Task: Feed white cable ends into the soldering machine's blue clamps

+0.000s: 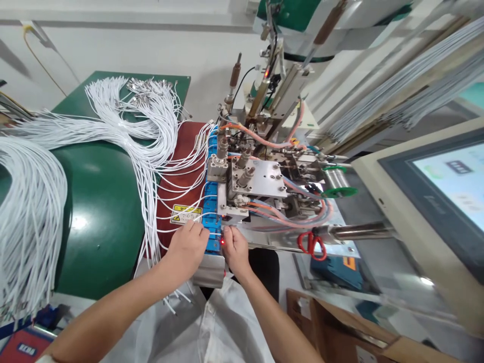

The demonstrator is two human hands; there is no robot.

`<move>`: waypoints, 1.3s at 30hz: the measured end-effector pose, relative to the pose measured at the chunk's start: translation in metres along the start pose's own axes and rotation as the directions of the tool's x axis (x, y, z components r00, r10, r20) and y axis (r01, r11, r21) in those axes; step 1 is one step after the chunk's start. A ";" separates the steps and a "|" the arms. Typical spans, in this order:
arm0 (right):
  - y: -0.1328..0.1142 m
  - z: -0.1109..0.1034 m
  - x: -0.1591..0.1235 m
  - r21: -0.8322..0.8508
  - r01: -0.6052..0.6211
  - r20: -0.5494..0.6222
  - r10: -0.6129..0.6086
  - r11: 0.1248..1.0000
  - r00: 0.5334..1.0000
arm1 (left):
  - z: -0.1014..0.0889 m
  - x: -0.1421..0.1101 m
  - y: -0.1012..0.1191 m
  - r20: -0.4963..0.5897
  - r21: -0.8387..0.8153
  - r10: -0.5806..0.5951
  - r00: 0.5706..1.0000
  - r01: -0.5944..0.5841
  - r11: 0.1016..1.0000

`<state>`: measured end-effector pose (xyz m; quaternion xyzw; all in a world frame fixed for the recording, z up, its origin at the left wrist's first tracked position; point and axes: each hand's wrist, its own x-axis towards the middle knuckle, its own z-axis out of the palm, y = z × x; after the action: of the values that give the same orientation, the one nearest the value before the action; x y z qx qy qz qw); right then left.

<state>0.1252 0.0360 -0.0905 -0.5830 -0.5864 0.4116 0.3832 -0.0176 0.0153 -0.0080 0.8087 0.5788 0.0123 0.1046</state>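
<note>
My left hand (189, 248) is closed around a white cable (215, 234) at the left side of a row of blue clamps (210, 205). Opposite it, my right hand (235, 248) pinches at the cable's end on the right side of the clamps, next to a small red light (223, 241). The fingertips hide that end. Several other white cables run from the blue clamps over a red-brown plate (169, 190) to a big bundle (138, 151). Just beyond my hands stands a metal machine (260, 177) with cylinders and orange hoses.
A green table (99, 222) on the left carries thick bundles of white cables (28, 212). Red-handled scissors (312, 245) and a solder wire spool (336, 181) are at the right. A screen (449, 181) juts in at far right, above a cardboard box (340, 327).
</note>
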 end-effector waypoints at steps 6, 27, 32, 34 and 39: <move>-0.003 -0.012 0.002 -0.004 -0.018 -0.074 0.017 1.000 0.997 | 0.010 -0.009 -0.013 -0.143 -0.119 0.143 0.979 -0.161 0.980; -0.017 -0.041 -0.006 0.297 0.058 -0.183 -0.003 0.953 0.983 | -0.005 -0.053 -0.041 0.023 -0.032 0.321 0.947 -0.320 0.947; -0.018 -0.040 -0.007 0.301 0.027 -0.174 0.027 0.953 0.984 | -0.023 -0.072 -0.048 0.285 0.119 0.286 0.915 -0.330 0.937; -0.020 -0.041 -0.007 0.296 0.017 -0.180 0.039 0.955 0.983 | -0.024 -0.070 -0.047 0.319 0.142 0.288 0.903 -0.346 0.927; -0.018 -0.047 -0.011 0.287 -0.016 -0.165 0.066 0.958 0.984 | -0.029 -0.064 -0.046 0.290 0.049 0.331 0.898 -0.359 0.932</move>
<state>0.1628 0.0272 -0.0559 -0.5677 -0.4733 0.4472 0.5037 -0.0861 -0.0263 0.0185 0.8963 0.4058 -0.1120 0.1395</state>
